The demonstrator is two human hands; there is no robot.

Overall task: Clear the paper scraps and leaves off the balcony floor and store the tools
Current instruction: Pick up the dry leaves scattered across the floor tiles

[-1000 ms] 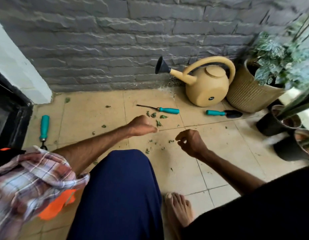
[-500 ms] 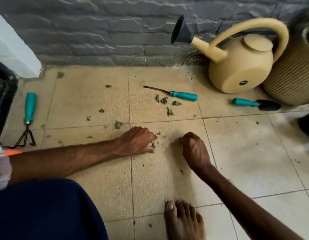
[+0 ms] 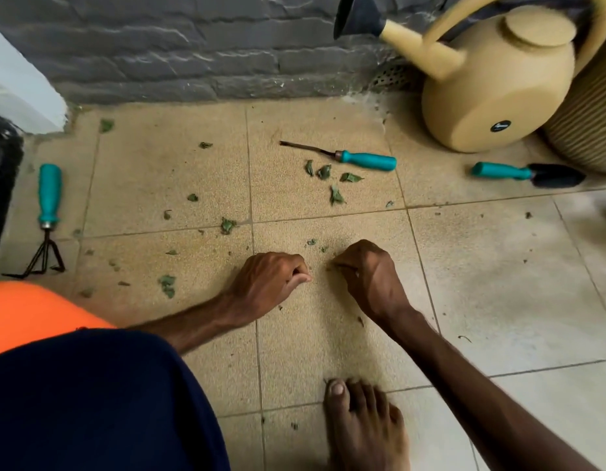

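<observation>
Crouching over the floor (image 3: 498, 283), the person holds the left hand (image 3: 271, 283) fisted, contents hidden, perhaps hoarding pickings; the right hand (image 3: 369, 277) pinches up leaf scraps (image 3: 311, 242). Farther off, rake (image 3: 48, 215), weeder (image 3: 366, 160) and trowel (image 3: 529, 173) lie unstored near the wall (image 3: 192, 62).

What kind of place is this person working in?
Likely a home balcony or patio garden: a watering can and ribbed planter stand by a grey brick wall, and teal-handled garden tools lie on the tiled floor.
</observation>
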